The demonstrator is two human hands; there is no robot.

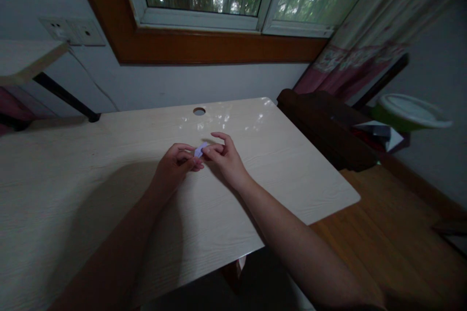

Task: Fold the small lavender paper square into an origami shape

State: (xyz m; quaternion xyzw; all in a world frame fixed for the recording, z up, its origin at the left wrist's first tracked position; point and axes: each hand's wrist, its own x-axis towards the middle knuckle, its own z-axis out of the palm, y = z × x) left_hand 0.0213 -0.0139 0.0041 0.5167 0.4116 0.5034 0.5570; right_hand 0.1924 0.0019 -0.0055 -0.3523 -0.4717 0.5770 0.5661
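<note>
Both my hands meet over the middle of a pale wooden desk (91, 189). Between them is a small pale lilac piece of folded paper (201, 149). My left hand (177, 163) has its fingers curled and pinches the paper's near edge. My right hand (223, 155) pinches the paper's right side with thumb and fingers, while its index finger stretches out above. Most of the paper is hidden by my fingers.
A round cable hole (199, 111) lies in the desk near its far edge. A dark chair (324, 126) stands to the right, with a green-rimmed bowl (408, 112) beyond it. Wall sockets (71, 31) and a shelf (25, 60) are at far left, a window behind.
</note>
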